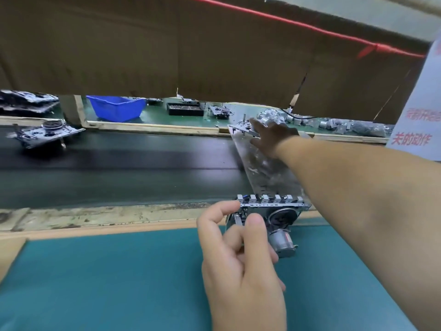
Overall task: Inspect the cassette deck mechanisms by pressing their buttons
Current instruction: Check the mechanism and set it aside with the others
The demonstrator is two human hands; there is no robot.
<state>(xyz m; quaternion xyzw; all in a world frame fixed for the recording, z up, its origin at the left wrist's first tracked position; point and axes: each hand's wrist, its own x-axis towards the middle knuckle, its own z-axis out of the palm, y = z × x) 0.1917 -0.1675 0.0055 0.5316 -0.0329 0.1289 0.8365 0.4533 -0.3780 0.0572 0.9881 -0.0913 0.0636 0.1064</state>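
At lower centre, 1 cassette deck mechanism [269, 216] is pinched by the left hand [241, 259] over the teal mat [107, 283]. The right hand [272, 137], fingers spread, reaches a second mechanism [241, 127] beyond the black belt [119, 168]. Judged: fetching; next, grasp it, then press the buttons [269, 199].

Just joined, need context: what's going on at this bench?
A person is checking cassette deck mechanisms at a conveyor line. The left hand holds one mechanism upright at the front edge of the teal mat, its row of buttons on top. The right hand reaches across the black belt to another mechanism at its far edge; the grip there is too blurred to judge. A third mechanism sits on the belt to the left.
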